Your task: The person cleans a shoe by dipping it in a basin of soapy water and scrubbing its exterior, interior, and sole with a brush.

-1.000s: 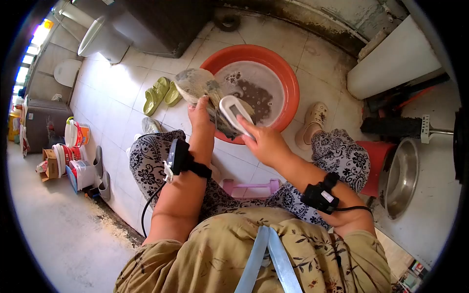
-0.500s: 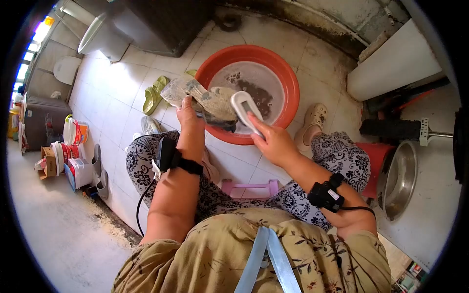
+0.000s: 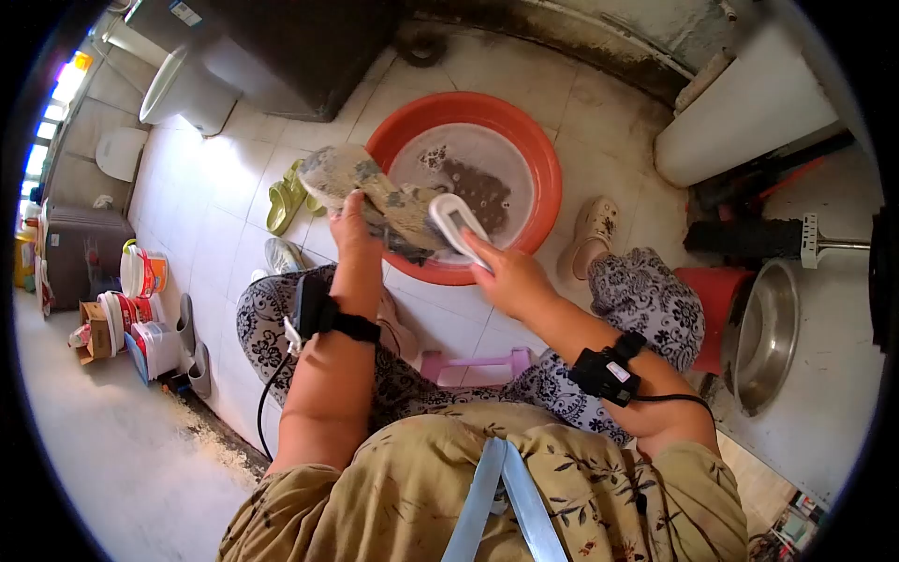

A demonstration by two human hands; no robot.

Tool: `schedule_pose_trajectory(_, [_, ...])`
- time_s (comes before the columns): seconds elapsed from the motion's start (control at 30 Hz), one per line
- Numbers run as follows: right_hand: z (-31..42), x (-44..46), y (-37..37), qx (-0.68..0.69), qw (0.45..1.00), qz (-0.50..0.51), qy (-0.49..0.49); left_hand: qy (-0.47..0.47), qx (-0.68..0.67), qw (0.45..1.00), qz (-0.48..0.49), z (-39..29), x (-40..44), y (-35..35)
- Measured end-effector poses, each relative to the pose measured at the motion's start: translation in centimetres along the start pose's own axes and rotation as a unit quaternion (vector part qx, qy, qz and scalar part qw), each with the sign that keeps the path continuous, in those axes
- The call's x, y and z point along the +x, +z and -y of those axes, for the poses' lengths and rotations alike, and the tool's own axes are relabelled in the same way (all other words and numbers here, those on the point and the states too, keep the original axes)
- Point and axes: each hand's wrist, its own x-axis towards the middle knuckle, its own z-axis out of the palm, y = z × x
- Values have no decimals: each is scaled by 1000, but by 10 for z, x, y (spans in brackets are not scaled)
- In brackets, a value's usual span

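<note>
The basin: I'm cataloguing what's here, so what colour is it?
The basin is orange-red; it shows best in the head view.

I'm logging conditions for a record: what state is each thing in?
Left hand: closed on the shoe
Shoe: gripped, tilted, partly over the basin
Right hand: closed on the brush
Brush: gripped, bristles not visible
Basin: upright, holding water
Water: murky, with suds
Green slippers: unworn, on the floor
Clog: worn on the right foot
Metal bowl: tipped sideways
</note>
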Motion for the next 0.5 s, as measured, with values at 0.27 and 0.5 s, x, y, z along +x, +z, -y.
schedule_pose_trajectory(0.27, [-52, 9, -11, 162, 971, -55, 169, 22, 143, 989, -18, 28, 31, 16])
schedule_pose_trajectory(0.5, [-34, 22, -37, 317, 925, -85, 192, 83, 535, 831, 124, 103, 72, 21])
